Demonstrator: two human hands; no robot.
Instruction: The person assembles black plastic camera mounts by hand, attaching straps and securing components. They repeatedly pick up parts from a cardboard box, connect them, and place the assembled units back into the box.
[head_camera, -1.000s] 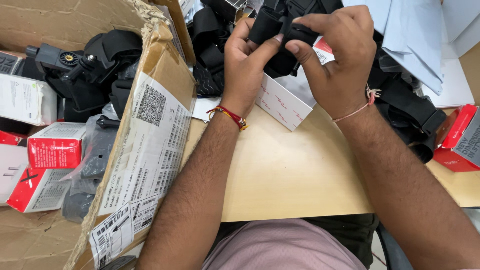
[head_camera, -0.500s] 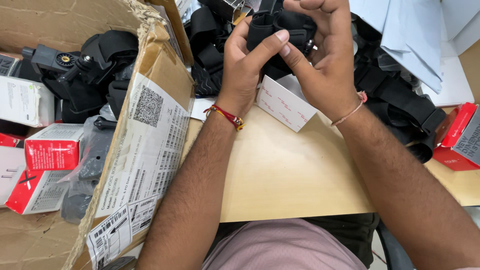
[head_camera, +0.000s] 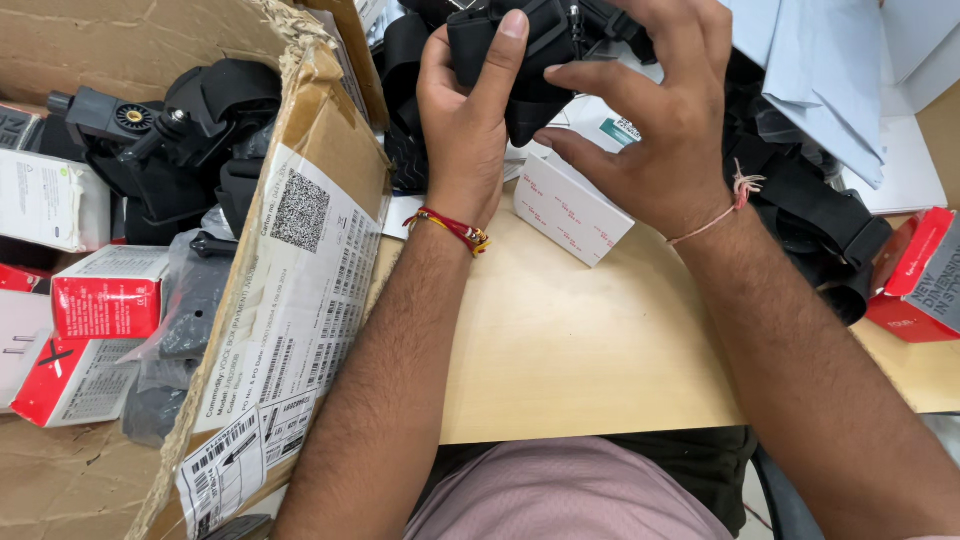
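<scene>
My left hand (head_camera: 466, 125) grips a black padded strap piece (head_camera: 535, 60) at the top of the view, thumb pressed up along its front. A red thread band circles that wrist. My right hand (head_camera: 655, 120) is beside it with fingers spread and curled toward the same black piece, touching its right side. A thin thread is tied round that wrist too. Under both hands a small white box (head_camera: 572, 208) with red print lies on the light wooden table (head_camera: 560, 350).
A torn cardboard box (head_camera: 300, 250) with shipping labels stands at the left, holding black gear (head_camera: 170, 130) and red-and-white boxes (head_camera: 105, 300). More black straps (head_camera: 820, 230) lie at the right. White envelopes (head_camera: 830, 90) and a red box (head_camera: 915, 280) sit at the right edge.
Both hands have turned the black piece; my right hand has loosened from clasping over it to spread fingers at its side. The left thumb now lies up its front.
</scene>
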